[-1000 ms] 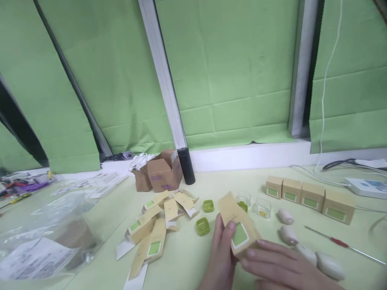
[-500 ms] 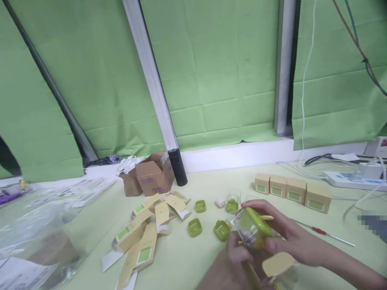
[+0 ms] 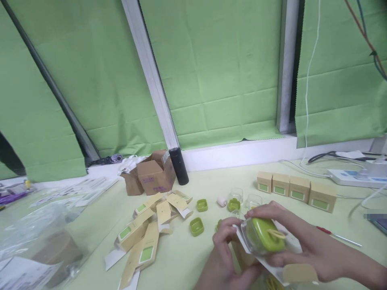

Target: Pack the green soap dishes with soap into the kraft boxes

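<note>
My right hand (image 3: 305, 237) is closed around a small clear container with a green lid (image 3: 266, 233), which has a yellow cord loop on top. Just below it, my left hand (image 3: 226, 257) grips an opened kraft-paper box (image 3: 242, 253), its white inner flaps spread. The container is at the mouth of the box; how far inside it sits I cannot tell. Beyond the hands are a green square dish (image 3: 196, 226), a second green dish (image 3: 202, 205), a flower-shaped green piece (image 3: 234, 205), a clear cup (image 3: 254, 200) and a pale pink piece (image 3: 222, 201).
Several opened kraft boxes (image 3: 148, 241) lie piled to the left. A row of closed boxes (image 3: 298, 188) stands at the back right, near a power strip (image 3: 347, 177). A red-handled screwdriver (image 3: 341, 237) lies right. A black cylinder (image 3: 179, 167) stands beside a brown carton (image 3: 155, 177).
My right hand has brought the green-lidded container over the opened box, turning the lid upward. My left hand has shifted its grip on the box, and its white flaps now show.
</note>
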Demonstrator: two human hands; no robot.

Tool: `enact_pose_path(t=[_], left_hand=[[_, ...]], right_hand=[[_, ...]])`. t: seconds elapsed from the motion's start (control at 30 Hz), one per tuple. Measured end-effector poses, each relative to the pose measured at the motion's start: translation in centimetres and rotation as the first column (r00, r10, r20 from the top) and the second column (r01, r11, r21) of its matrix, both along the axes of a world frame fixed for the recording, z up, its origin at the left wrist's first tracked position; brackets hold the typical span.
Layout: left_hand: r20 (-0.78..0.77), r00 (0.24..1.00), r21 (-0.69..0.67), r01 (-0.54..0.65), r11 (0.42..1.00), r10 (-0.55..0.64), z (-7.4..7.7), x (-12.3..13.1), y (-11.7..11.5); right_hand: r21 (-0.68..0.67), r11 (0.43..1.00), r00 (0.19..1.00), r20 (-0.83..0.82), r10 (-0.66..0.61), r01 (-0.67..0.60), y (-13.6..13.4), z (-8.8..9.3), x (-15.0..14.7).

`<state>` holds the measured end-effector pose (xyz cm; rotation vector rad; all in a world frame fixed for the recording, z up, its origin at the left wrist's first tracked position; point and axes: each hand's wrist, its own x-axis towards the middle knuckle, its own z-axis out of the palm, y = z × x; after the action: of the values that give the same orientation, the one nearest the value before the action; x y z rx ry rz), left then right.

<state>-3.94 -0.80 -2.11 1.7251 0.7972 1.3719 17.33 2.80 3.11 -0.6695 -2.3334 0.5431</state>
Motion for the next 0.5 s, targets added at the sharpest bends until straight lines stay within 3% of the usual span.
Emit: enact_pose_path(t=[0.1, 0.2, 0.37, 0.5], left_hand=[[-0.001, 0.997, 0.066, -0.075, 0.995, 0.075, 0.0, 0.0, 0.1], [-0.028, 0.987, 0.005, -0.160, 0.987, 0.160, 0.2, 0.4, -0.1], [-0.074, 0.984, -0.234, -0.172, 0.957, 0.159, 0.3, 0.8, -0.3], [-0.050, 0.992, -0.221, -0.127, 0.967, 0.119, -0.1, 0.6, 0.2]], right_hand=[[-0.069, 0.991, 0.992, -0.048, -0.117, 0.113, 0.0, -0.7, -0.2], [-0.172, 0.977, 0.989, -0.057, -0.139, 0.128, -0.2, -0.6, -0.7], [-0.248, 0.968, 0.998, -0.030, -0.055, 0.046, 0.1, 0.2, -0.9], [-0.316, 0.944, 0.993, -0.094, 0.068, -0.094, 0.5, -0.2, -1.2]])
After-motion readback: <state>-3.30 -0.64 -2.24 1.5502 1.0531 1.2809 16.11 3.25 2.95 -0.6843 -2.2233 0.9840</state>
